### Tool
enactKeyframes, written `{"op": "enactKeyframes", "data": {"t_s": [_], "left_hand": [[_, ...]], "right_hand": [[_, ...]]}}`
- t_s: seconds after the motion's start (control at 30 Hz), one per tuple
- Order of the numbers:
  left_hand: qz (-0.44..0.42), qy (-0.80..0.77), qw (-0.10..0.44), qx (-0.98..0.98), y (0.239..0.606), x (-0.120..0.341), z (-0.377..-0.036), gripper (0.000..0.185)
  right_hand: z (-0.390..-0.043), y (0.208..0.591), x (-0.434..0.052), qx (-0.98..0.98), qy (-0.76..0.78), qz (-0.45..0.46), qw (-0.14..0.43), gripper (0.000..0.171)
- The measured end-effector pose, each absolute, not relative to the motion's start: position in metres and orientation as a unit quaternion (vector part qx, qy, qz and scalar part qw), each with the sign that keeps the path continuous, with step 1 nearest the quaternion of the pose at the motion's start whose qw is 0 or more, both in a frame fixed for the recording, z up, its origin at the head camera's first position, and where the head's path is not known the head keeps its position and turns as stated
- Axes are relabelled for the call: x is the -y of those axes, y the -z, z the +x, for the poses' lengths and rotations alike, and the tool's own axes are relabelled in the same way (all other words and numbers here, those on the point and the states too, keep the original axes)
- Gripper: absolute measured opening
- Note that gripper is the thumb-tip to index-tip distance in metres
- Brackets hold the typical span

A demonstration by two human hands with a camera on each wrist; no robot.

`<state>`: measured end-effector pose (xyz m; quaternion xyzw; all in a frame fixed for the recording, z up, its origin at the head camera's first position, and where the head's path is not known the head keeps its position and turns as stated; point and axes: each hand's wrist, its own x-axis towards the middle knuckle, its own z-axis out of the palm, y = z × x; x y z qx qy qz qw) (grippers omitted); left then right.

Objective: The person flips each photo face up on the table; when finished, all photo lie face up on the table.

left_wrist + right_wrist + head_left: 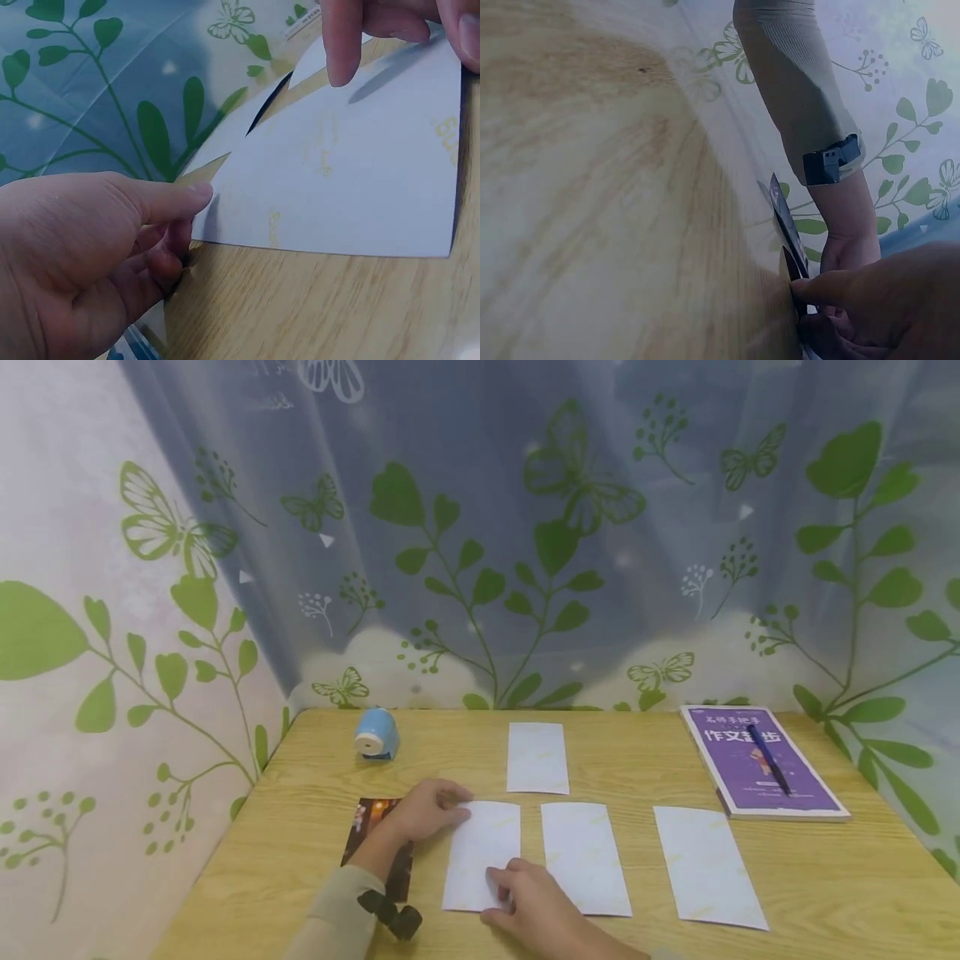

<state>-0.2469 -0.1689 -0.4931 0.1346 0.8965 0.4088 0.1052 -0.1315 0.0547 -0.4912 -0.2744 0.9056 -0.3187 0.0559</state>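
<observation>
In the head view, a white-backed photo (480,852) lies printed side down in front of me. My left hand (427,810) holds its upper left corner; the left wrist view shows the left thumb (176,201) over the edge and the other fingers curled beside it. My right hand (536,906) is at its lower right part, thumb and forefinger apart. A straight right finger (343,45) reaches down over the white back (337,172). Contact there is unclear. Under my left wrist lies a picture-side-up photo (397,868), dark with orange lights, partly covered.
More white-backed photos lie about: one just right (587,860), one further right (711,868), one behind (537,758). A blue pencil sharpener (377,732) stands back left. On the right a dark pen (768,760) rests on a purple book (720,777). A patterned curtain (480,527) hangs behind.
</observation>
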Motion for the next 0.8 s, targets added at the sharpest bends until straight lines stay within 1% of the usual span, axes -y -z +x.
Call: {"op": "enactKeyframes", "data": {"t_s": [0.1, 0.2, 0.27, 0.4, 0.5, 0.57, 0.67, 0.73, 0.8], "left_hand": [[0.112, -0.430, 0.101, -0.890, 0.489, 0.167, -0.248, 0.021], [0.080, -0.463, 0.103, -0.877, 0.480, 0.165, -0.249, 0.022], [0.061, -0.472, 0.105, -0.873, 0.472, 0.165, -0.250, 0.024], [0.042, -0.494, 0.124, -0.860, 0.458, 0.170, -0.250, 0.029], [0.034, -0.550, 0.147, -0.821, 0.453, 0.173, -0.252, 0.034], [0.047, -0.594, 0.158, -0.788, 0.452, 0.174, -0.254, 0.037], [0.084, -0.644, 0.170, -0.741, 0.453, 0.174, -0.258, 0.038], [0.114, -0.664, 0.180, -0.717, 0.454, 0.175, -0.259, 0.039], [0.135, -0.674, 0.191, -0.700, 0.454, 0.176, -0.260, 0.042]], "right_hand": [[-0.128, 0.490, -0.056, -0.909, 0.306, -0.282, 0.032, 0.045], [-0.125, 0.489, -0.057, -0.910, 0.294, -0.291, -0.016, 0.041], [-0.123, 0.489, -0.057, -0.908, 0.276, -0.307, -0.071, 0.037], [-0.120, 0.490, -0.056, -0.888, 0.224, -0.345, -0.207, 0.035], [-0.120, 0.488, -0.055, -0.867, 0.208, -0.360, -0.274, 0.038], [-0.120, 0.486, -0.055, -0.856, 0.212, -0.367, -0.296, 0.039], [-0.121, 0.482, -0.055, -0.840, 0.226, -0.382, -0.311, 0.040], [-0.121, 0.479, -0.056, -0.833, 0.245, -0.393, -0.303, 0.042], [-0.120, 0.476, -0.057, -0.833, 0.284, -0.393, -0.267, 0.047]]}}
